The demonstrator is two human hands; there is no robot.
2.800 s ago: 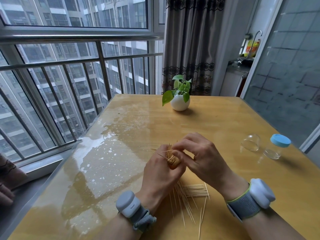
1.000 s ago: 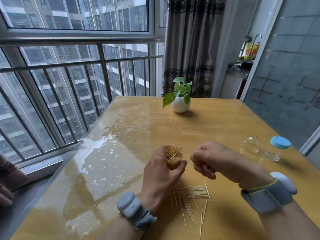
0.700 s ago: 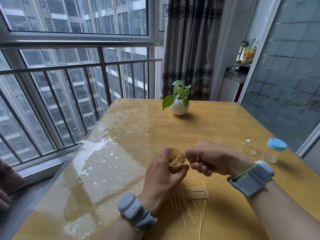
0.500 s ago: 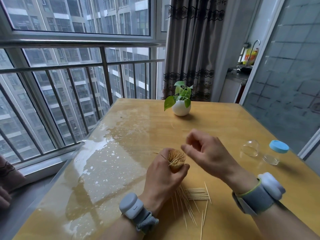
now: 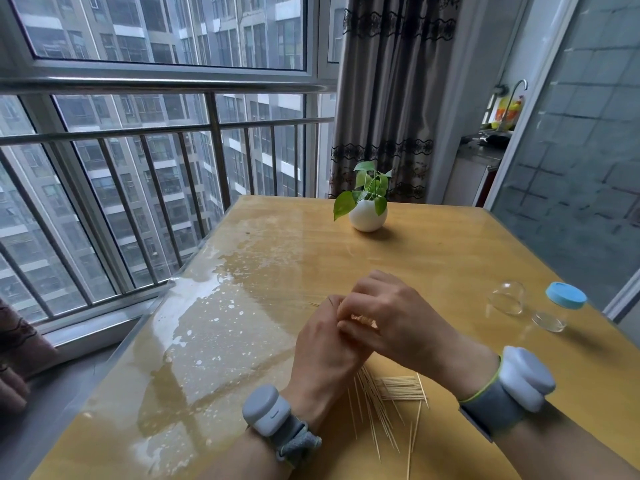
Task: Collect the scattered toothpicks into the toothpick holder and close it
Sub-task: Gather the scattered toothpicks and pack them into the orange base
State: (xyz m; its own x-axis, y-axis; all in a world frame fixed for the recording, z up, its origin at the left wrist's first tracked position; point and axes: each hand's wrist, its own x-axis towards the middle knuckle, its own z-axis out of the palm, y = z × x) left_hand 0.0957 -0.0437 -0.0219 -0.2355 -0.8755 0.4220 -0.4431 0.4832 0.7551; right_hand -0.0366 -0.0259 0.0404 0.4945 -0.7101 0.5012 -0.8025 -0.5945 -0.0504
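Glossy yellow table point(image 5: 450, 258) beside barred window point(image 5: 156, 150); potted plant point(image 5: 367, 216) at far end. Clear, blue-capped toothpick holder point(image 5: 557, 310) sat far right. Fingers of left hand point(image 5: 325, 355) gripped pale toothpick bundle point(image 5: 362, 319); loose toothpicks point(image 5: 388, 403) lay beneath. The right hand point(image 5: 391, 320), apart 0.5 s ago, covered bundle with fingers curled; grip unclear.

Soft grey daylight, sharp view.
Your light comes from the window point(image 5: 166, 29) at left; glare sheets the bench point(image 5: 450, 258), and straight lines bow at your edges.
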